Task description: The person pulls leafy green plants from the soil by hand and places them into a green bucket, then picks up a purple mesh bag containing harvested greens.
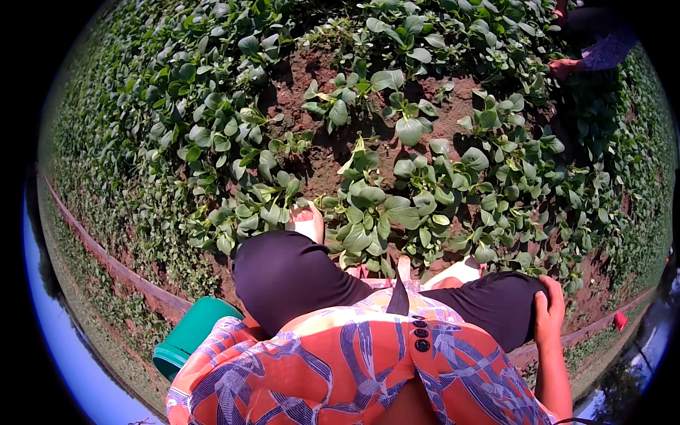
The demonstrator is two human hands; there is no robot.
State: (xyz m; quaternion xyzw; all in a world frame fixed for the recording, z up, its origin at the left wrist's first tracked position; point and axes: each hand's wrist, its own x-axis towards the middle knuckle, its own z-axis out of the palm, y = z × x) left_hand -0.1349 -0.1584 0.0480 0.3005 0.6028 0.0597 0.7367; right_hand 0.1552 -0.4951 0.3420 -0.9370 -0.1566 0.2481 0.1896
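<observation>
A sunlit vegetable bed [453, 99] of reddish-brown soil fills most of the view, planted with rows of leafy greens [368, 212] that have broad, rounded, glossy leaves on pale stalks. Bare patches of earth show between the plants near the middle and top. A dark, narrow irrigation pipe [113, 265] curves along the near edge of the bed on the left, with low ground-cover weeds beyond it. A teal-green bucket [191, 333] lies tilted at the lower left, just beside the person's hip.

The person squats at the bed's edge, knees in black trousers [290, 276] spread apart, with an orange patterned shirt [354, 368] filling the lower middle. The feet, in pale sandals [308, 223], stand in the soil, touching the nearest greens.

The right hand [549, 308] rests palm-down on the right knee, fingers loosely curved over the black cloth, gripping nothing; the forearm runs down to the lower edge. The left hand is out of sight, so its state cannot be told.

At the top right, another person's hand [564, 68], with a purple sleeve, reaches down among the plants, well apart from the wearer
</observation>
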